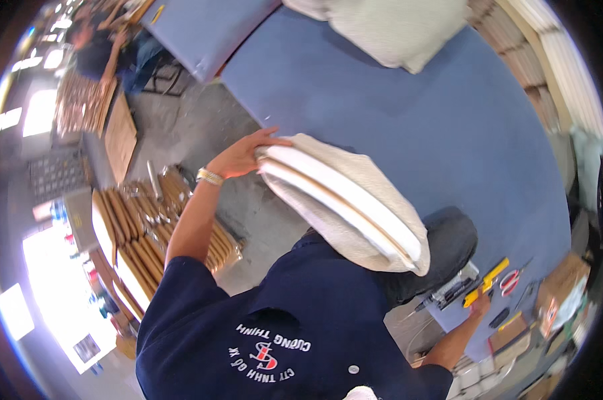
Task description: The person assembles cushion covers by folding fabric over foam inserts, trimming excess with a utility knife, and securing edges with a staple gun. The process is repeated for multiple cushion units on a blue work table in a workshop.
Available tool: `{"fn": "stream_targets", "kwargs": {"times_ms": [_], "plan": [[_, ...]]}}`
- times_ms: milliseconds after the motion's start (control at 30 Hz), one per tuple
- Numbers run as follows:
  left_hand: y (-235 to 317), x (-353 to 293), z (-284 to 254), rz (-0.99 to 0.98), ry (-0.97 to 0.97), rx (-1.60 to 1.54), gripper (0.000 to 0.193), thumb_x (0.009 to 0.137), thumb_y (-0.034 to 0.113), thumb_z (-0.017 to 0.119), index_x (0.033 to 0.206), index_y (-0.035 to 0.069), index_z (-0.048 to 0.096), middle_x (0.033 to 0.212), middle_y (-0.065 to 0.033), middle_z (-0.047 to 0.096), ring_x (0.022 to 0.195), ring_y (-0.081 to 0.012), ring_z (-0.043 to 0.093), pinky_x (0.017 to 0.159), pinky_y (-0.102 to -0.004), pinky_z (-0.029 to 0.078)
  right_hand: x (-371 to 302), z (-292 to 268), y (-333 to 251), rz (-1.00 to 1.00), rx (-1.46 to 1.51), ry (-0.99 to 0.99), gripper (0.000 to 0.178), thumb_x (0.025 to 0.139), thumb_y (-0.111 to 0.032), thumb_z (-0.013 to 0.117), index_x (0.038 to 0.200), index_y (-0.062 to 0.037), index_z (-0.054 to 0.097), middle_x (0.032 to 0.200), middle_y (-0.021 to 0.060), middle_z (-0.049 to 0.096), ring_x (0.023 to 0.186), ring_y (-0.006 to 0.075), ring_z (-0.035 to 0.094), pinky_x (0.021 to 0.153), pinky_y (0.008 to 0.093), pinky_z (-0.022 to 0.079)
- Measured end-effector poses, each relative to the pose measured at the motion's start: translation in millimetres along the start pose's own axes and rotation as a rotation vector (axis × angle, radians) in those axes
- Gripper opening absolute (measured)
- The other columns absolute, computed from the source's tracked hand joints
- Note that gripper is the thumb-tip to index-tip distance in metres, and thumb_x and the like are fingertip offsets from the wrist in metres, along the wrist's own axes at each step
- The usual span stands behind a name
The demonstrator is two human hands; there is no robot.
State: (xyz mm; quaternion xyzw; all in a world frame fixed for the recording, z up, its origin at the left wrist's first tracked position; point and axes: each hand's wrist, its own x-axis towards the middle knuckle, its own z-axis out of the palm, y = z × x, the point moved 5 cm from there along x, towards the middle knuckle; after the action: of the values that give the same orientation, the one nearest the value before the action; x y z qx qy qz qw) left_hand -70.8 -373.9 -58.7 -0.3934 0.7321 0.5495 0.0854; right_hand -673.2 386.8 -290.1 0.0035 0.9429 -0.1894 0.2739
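An upholstered seat cushion (345, 193), wrapped in pale beige fabric with white foam and a thin wooden edge showing, stands tilted across my lap. My left hand (238, 157) grips its far left end, fingers over the rim. Down at the right, my right hand (479, 307) is closed at a yellow tool (471, 298) on the blue table; its exact kind is unclear. Close to that hand lie another yellow tool (496, 272), red-handled scissors (509, 283) and a black tool (453, 291). My bent knee (453, 243) is beside the cushion.
A blue-covered table (395, 113) spans the right side, with a beige cushion (398, 30) at its far end. A cardboard box (563, 283) stands at the right edge. Stacked brown panels (141, 233) are on the floor at left. Another person (105, 57) is far left.
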Motion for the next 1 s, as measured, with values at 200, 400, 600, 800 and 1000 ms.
{"fn": "stream_targets", "kwargs": {"times_ms": [200, 400, 600, 800, 1000], "plan": [[-23.1, -28.1, 24.1, -0.073, 0.458, -0.48, 0.085, 0.082, -0.007, 0.073, 0.159, 0.011, 0.042, 0.15, -0.0161, 0.053, 0.121, -0.0252, 0.062, 0.093, -0.0343, 0.056, -45.7, -24.8, -73.0, -0.212, -0.056, 0.275, 0.049, 0.101, -0.045, 0.067, 0.096, 0.0037, 0.068, 0.08, 0.0117, 0.068, 0.072, 0.0265, 0.066, 0.066, 0.0437, 0.052], [-2.2, -46.3, 55.4, 0.024, 0.929, -0.687, 0.055, 0.088, 0.005, 0.072, 0.142, 0.009, 0.061, 0.147, -0.0163, 0.058, 0.106, -0.0217, 0.072, 0.085, -0.0341, 0.059, -87.9, -82.3, -189.7, -0.402, 0.153, 0.538, 0.046, 0.103, -0.04, 0.064, 0.118, 0.004, 0.064, 0.094, 0.008, 0.069, 0.076, 0.0208, 0.063, 0.065, 0.0383, 0.05], [16.9, -48.4, 55.4, 0.035, 1.076, -0.178, 0.021, 0.089, 0.008, 0.075, 0.11, 0.005, 0.077, 0.142, -0.0175, 0.064, 0.089, -0.0141, 0.072, 0.074, -0.0286, 0.058, -202.1, -33.6, -432.3, -0.512, 0.288, 0.104, 0.037, 0.105, -0.036, 0.063, 0.125, -0.004, 0.059, 0.085, 0.0017, 0.06, 0.064, 0.0046, 0.047, 0.054, 0.0217, 0.037], [0.4, -45.2, 53.3, 0.104, 1.065, -0.33, 0.01, 0.088, 0.006, 0.077, 0.098, 0.002, 0.075, 0.138, -0.0155, 0.068, 0.081, -0.0113, 0.071, 0.07, -0.0265, 0.057, -360.8, 94.0, -605.6, -0.994, 0.235, -0.492, 0.022, 0.106, -0.021, 0.057, 0.121, -0.004, 0.061, 0.087, 0.004, 0.065, 0.068, 0.0078, 0.054, 0.06, 0.0255, 0.046], [-3.0, -50.3, 51.1, 0.129, 1.034, -0.314, 0.006, 0.089, 0.001, 0.076, 0.094, 0.0, 0.073, 0.139, -0.0138, 0.068, 0.081, -0.0087, 0.069, 0.068, -0.0244, 0.057, -450.5, 181.0, -693.6, -1.33, -0.148, -0.706, 0.029, 0.102, -0.023, 0.062, 0.129, -0.0122, 0.063, 0.092, 0.0135, 0.072, 0.074, 0.0346, 0.069, 0.067, 0.0443, 0.054]]}}
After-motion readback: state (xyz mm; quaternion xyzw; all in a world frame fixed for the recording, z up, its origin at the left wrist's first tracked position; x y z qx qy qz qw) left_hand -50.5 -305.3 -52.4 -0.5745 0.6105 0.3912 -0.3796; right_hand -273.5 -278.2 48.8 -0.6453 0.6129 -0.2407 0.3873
